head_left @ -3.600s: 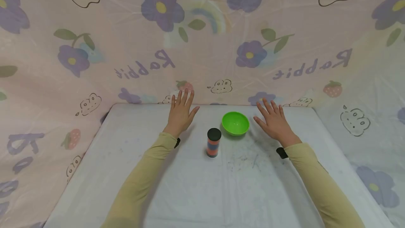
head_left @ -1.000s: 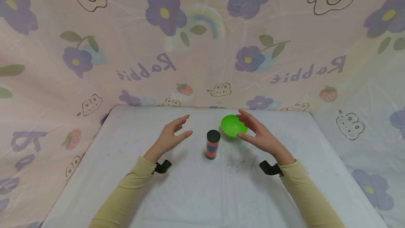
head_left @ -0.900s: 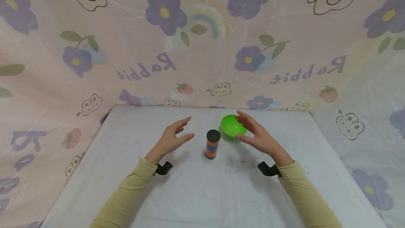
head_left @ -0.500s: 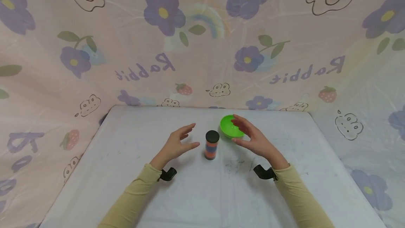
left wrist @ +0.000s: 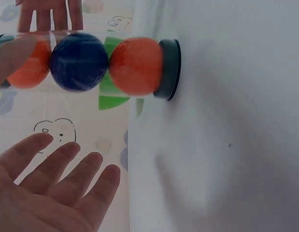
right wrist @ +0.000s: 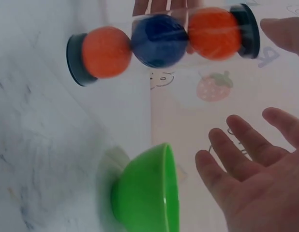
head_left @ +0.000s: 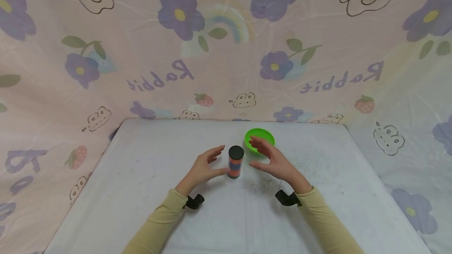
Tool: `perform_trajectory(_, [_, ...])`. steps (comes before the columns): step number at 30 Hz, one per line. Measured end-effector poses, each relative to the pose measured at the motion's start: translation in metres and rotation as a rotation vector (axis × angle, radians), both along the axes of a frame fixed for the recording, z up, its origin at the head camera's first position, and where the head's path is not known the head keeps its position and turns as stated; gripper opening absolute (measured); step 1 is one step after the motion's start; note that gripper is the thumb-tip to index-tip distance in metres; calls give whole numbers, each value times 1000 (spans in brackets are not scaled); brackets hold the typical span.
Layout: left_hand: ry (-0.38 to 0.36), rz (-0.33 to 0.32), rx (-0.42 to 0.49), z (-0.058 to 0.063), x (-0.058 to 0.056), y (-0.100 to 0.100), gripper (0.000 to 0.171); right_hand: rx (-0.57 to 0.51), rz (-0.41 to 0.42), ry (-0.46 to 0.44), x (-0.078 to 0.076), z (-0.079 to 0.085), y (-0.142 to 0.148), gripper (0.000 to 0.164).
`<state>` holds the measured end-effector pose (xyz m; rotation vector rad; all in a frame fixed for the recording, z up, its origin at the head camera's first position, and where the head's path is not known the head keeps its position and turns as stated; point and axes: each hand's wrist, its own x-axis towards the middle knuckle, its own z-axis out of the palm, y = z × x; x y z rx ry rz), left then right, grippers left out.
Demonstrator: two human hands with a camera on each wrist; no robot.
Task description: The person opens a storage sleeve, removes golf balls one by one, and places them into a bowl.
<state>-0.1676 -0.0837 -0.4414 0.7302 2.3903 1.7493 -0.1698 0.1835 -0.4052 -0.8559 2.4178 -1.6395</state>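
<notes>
A clear tube of balls with a black cap at each end stands upright on the table; the right wrist view shows two orange balls and a dark blue ball between them. My left hand is at its left side, fingers spread and slightly bent, the thumb tip close to the tube. Whether that thumb touches it I cannot tell. On the other side my right hand hovers with parted fingers, apart from the tube. Behind the tube sits a green bowl, partly covered by the right hand in the head view.
The white table has dark smudges right of the tube. A patterned cloth with flowers and rabbits hangs behind it and along the sides. A black wrist camera sticks out under the left sleeve, another black camera under the right.
Both hands have come down from the far edge of the table and moved inward, one to each side of the tube. Tube and bowl stay in place.
</notes>
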Motion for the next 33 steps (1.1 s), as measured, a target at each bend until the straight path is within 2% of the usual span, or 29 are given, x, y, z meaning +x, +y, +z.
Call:
perform_trajectory(9, [8, -4, -8, -1, 2, 5, 74, 7, 11, 8, 0, -7, -8, 75])
perform_trajectory(16, [8, 10, 8, -40, -18, 8, 78, -17, 34, 9, -1, -8, -13, 75])
perform_trajectory(20, [0, 19, 0, -39, -17, 11, 77, -20, 41, 17, 0, -8, -16, 76])
perform_trajectory(26, [16, 1, 34, -20, -7, 15, 71, -31, 51, 27, -2, -9, -20, 74])
perform_trajectory(27, [18, -4, 44, -20, -7, 15, 70, -34, 54, 29, -2, -9, -21, 74])
perform_trajectory(29, [17, -6, 47, -23, -8, 16, 68, -33, 54, 38, -2, -9, -22, 73])
perform_trajectory(33, [7, -2, 28, -40, -17, 17, 65, -16, 42, 62, -2, -7, -26, 70])
